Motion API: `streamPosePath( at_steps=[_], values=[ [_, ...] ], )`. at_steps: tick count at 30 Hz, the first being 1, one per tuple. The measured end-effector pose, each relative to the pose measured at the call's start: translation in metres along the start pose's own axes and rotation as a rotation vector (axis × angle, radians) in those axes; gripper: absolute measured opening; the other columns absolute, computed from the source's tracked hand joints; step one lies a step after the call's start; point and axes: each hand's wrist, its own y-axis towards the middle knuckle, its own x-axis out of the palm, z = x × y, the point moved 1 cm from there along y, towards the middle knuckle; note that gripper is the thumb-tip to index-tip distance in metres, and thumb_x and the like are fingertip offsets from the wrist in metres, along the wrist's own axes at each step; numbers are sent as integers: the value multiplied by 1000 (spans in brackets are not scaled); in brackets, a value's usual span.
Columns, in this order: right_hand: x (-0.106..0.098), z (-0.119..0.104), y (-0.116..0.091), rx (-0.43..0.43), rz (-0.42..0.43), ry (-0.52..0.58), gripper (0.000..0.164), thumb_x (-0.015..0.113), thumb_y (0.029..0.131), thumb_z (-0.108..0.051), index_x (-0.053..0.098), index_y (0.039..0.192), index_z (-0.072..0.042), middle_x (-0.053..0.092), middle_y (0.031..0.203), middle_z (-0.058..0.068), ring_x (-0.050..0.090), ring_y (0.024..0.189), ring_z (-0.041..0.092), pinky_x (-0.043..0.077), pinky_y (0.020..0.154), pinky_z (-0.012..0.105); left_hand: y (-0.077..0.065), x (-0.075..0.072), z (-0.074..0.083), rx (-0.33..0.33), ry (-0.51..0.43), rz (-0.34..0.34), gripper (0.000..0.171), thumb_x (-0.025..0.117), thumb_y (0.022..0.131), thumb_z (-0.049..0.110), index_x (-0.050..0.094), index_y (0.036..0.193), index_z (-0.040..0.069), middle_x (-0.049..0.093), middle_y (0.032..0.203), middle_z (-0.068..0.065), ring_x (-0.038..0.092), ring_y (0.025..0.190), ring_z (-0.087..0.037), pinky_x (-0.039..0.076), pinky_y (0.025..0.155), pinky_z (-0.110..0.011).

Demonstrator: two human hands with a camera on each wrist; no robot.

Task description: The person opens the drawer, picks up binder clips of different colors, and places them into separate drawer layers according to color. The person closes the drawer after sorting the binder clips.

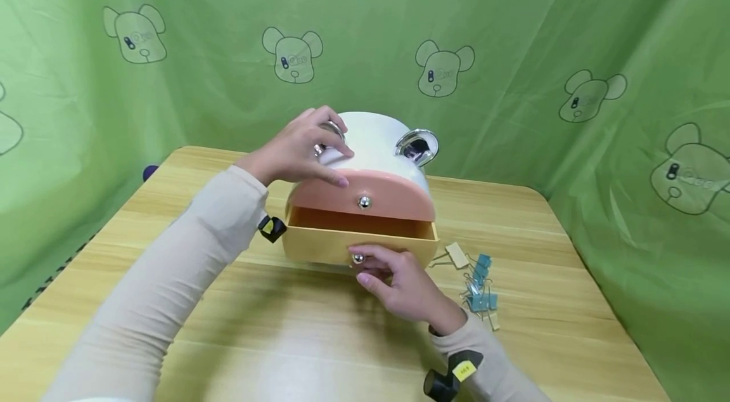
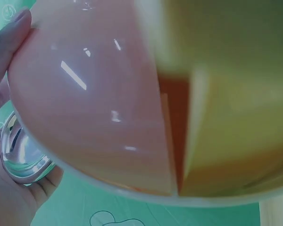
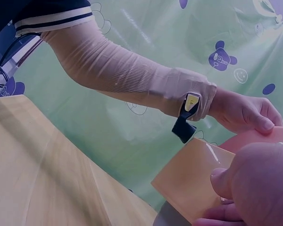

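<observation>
Two hands were at the box [image 1: 371, 143], which stood on the surface [image 1: 525, 224] straight ahead of the person, its front facing them. The relation that mattered was between the yellow drawer [image 1: 316, 246] and the hands: this lower drawer stuck out toward the person, its long side running left to right, and the right hand [image 1: 407, 288] was the nearer one, right at its front. That hand had its fingers curled round the small silver knob [image 1: 358, 258], the thumb lower down; whether the thumb pressed on the knob could not be told. The left hand [image 1: 299, 145] lay higher, at the top left of the box, thumb spread well away from the fingers: it gripped the box about the left silver ear [image 2: 23, 155], with the thumb on the rounded pink front [image 1: 399, 200].

The box looked smooth and glossy, with a curved white top, a right silver ear [image 1: 419, 145] and a second knob [image 1: 364, 202] on the pink part. The yellow drawer was shallow and wide, and its inside showed darker orange under the pink edge. A loose group of binder clips [image 1: 479, 302], blue and cream, lay to the right of the box, near the right hand.
</observation>
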Motion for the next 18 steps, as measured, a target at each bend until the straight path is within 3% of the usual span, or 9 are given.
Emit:
streamPosePath(
  at_steps=[18],
  values=[
    [1, 4, 0, -6, 6, -36, 35, 66, 90, -5, 61, 125, -2, 70, 109, 11, 69, 93, 26, 55, 81, 32, 4, -1, -1, -34, -26, -43, 48, 88, 65, 42, 75, 103, 15, 48, 126, -6, 38, 117, -25, 34, 98, -43]
  ],
)
